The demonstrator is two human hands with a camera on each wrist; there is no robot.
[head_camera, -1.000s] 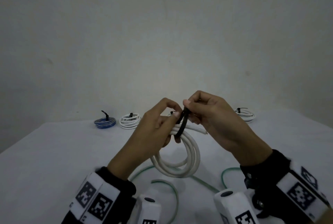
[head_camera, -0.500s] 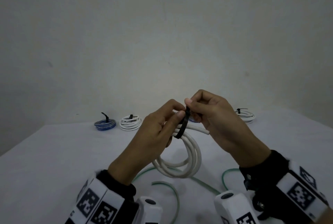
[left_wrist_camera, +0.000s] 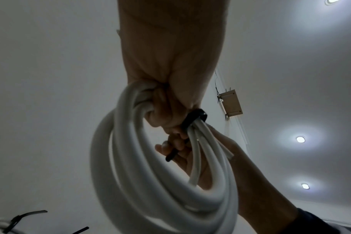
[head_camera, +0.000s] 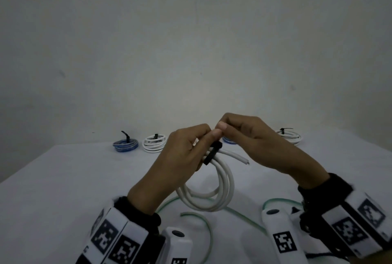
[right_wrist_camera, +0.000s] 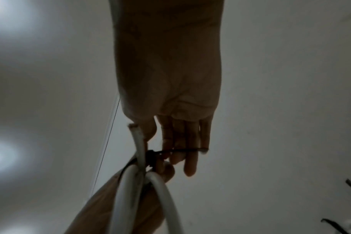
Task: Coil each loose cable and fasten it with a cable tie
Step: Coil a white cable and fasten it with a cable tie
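While the left hand [head_camera: 180, 153] grips the hanging white cable coil [head_camera: 212, 195], right hand [head_camera: 254, 142] fingers pinch the black cable tie [head_camera: 212, 153], its tail pointing right.

dim, grey, grainy head view, soft even light on the wall [head_camera: 191, 40], faint shadows on the table [head_camera: 53, 189], wrist views looking up into glaring ceiling lights [left_wrist_camera: 300, 139], backlit left hand [left_wrist_camera: 170, 63], white cable coil [left_wrist_camera: 130, 174] perhaps motion-blurred, edges bowed by wide lens
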